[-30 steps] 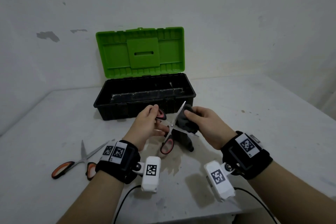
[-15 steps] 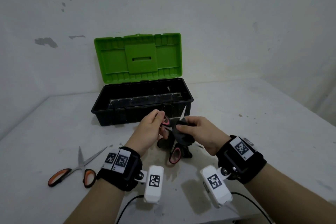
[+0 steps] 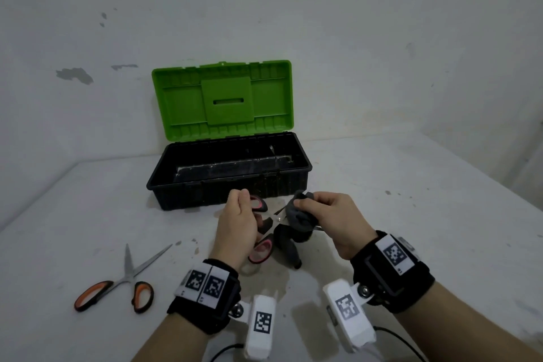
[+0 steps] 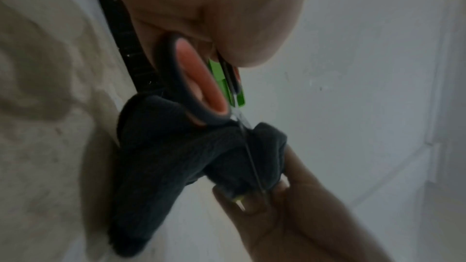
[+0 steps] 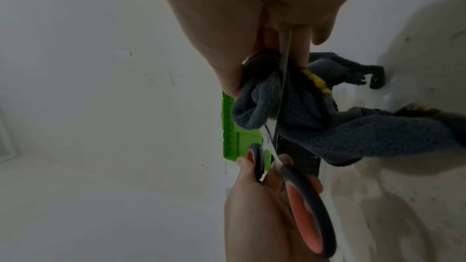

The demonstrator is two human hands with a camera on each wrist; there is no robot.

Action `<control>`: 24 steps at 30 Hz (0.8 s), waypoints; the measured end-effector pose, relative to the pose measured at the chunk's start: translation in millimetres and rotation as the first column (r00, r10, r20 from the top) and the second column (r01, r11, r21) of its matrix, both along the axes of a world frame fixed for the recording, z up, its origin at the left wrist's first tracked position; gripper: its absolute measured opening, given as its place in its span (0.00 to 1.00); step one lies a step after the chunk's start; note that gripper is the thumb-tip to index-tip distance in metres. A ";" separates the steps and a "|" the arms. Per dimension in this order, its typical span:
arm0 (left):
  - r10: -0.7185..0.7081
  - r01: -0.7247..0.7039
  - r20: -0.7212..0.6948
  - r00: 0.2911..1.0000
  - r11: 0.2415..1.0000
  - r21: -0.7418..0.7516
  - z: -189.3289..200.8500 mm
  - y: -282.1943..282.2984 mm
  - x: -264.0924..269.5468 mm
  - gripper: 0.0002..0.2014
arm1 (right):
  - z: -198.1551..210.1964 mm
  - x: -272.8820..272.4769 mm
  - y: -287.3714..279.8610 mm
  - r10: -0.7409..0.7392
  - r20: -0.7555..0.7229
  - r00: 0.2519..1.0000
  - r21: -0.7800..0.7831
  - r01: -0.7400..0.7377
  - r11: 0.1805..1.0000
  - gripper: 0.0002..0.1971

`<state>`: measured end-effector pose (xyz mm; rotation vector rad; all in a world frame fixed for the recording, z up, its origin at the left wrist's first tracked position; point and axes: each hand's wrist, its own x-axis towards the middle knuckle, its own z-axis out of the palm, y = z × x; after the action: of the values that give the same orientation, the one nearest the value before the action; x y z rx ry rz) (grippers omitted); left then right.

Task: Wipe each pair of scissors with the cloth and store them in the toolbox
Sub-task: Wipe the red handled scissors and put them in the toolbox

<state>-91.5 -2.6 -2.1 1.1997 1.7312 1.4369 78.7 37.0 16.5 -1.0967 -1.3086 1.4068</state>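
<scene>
Setting: my bare workroom corner; chipped white wall (image 3: 264, 9) behind open green-lidded toolbox (image 3: 229, 173), stained white table (image 3: 411, 214) beneath it.

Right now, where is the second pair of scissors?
In the head view, the orange-handled steel scissors lie open on the white table, left of the left hand.

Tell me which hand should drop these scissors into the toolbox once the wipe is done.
Left, probably. The left hand already grips the pink-handled scissors by the handles, near the open toolbox. The right hand holds the cloth around the blade.
</scene>
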 end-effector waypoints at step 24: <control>-0.008 0.062 -0.244 0.970 0.975 0.213 3.3 -3.7 7.1 0.12 | -1.0 2.0 5.8 0.162 -0.021 0.987 -0.178 -0.163 0.970 0.16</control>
<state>-84.4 -6.3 1.2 1.5734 1.7308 1.5450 80.7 42.8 15.6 -1.1213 -1.3107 1.6754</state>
